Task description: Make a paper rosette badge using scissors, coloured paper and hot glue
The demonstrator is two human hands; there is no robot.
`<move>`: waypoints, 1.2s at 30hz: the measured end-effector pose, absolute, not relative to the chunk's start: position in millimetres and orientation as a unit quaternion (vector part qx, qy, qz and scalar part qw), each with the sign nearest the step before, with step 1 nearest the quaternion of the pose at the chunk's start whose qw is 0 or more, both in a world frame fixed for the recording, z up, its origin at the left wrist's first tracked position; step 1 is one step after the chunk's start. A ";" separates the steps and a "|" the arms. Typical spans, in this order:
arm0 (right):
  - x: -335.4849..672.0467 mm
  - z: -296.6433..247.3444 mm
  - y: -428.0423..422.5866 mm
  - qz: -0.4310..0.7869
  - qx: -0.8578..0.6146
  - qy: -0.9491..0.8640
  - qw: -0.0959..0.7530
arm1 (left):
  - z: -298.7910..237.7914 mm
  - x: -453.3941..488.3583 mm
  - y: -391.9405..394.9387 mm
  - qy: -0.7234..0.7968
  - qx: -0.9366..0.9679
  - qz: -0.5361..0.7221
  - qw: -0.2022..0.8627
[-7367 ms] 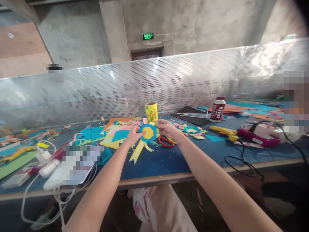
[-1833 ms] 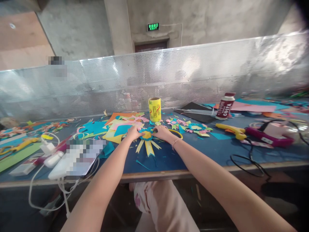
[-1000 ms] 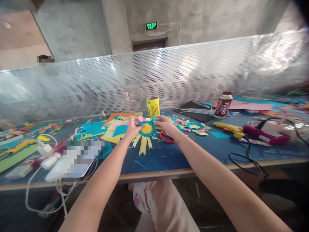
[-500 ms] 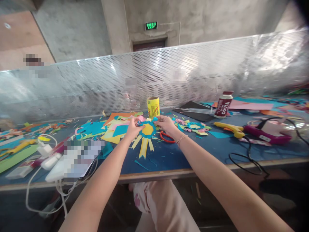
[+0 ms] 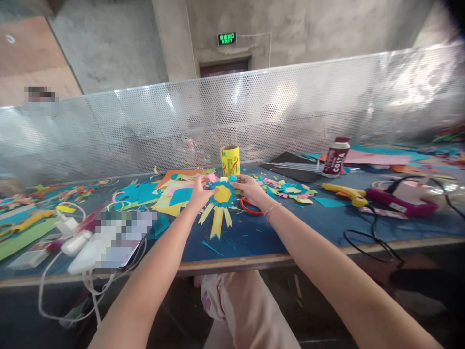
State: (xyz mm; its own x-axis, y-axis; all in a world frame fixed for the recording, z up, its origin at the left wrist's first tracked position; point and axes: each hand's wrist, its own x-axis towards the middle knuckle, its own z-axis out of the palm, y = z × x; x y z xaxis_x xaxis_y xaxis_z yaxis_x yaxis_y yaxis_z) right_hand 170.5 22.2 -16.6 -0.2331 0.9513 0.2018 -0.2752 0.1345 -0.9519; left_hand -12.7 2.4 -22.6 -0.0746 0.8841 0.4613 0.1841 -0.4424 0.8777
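an open-topped yellow tube (image 5: 231, 162) is stood upright on the blue table (image 5: 254, 242), on the far side of the hands; its inside cannot be seen into from here. farther right, a dark red bottle (image 5: 336, 157) with its cap on is set near a black sheet (image 5: 290, 167), and what is held in it cannot be told.

the red handle (image 5: 250, 206) beside the right hand (image 5: 249, 190) is partly covered by that hand. the screen of the phone (image 5: 127, 237) on the left is pixelated, as is a person (image 5: 40, 101) at the far left, by whom only the upper part is shown above the perforated metal screen (image 5: 254, 116). shapes behind that screen are blurred by its holes. the table is cut off at both sides, and the far right corner is darkened.

both forearms are stretched forward over the near table edge, with the hands brought close together. the blue and yellow paper rosette (image 5: 223, 194) is held between them at the middle of the table, its tails pointed to the near side. its left edge is gripped by the left hand (image 5: 200, 195), the thumb laid over the front. at its far right edge, a small blue tab (image 5: 233, 179) is pinched by the right hand; whether it is joined to the rosette cannot be told.
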 end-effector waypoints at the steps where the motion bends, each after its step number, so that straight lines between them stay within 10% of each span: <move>1: 170.5 -17.1 22.3 0.579 -0.312 -0.537 0.528 | -22.5 -12.4 2.4 0.435 0.612 0.590 0.297; 36: 167.3 -18.1 19.9 0.517 -0.313 -0.611 0.511 | -17.6 -10.6 -1.8 0.431 0.546 0.618 0.367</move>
